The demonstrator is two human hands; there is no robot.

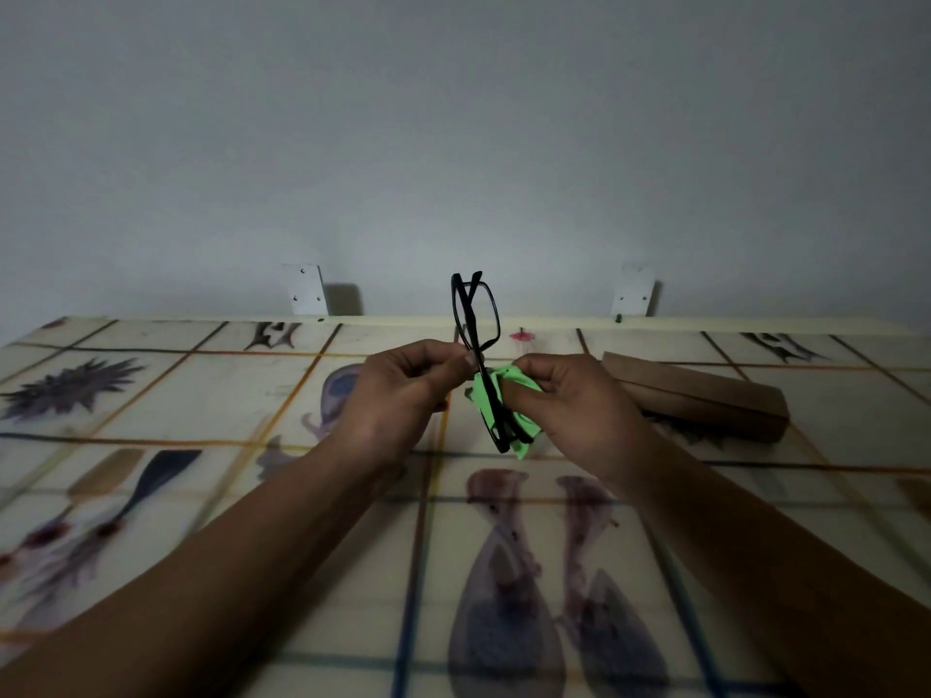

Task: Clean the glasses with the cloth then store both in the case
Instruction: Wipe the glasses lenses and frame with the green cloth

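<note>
A: Where are the glasses (pixel 476 340)?
B: Black, folded and stood on end, they are held above the surface (pixel 201 395), between both hands.
A: And each grip?
B: The left hand (pixel 403 390) pinches the frame at mid-height. The right hand (pixel 569 400) pinches the green cloth (pixel 509 410) around the lower lens. The brown case (pixel 705 395) lies on the surface, just right of the hands.

Bare left hand (pixel 403 390) and right hand (pixel 569 400), bare forearms (pixel 282 536)
</note>
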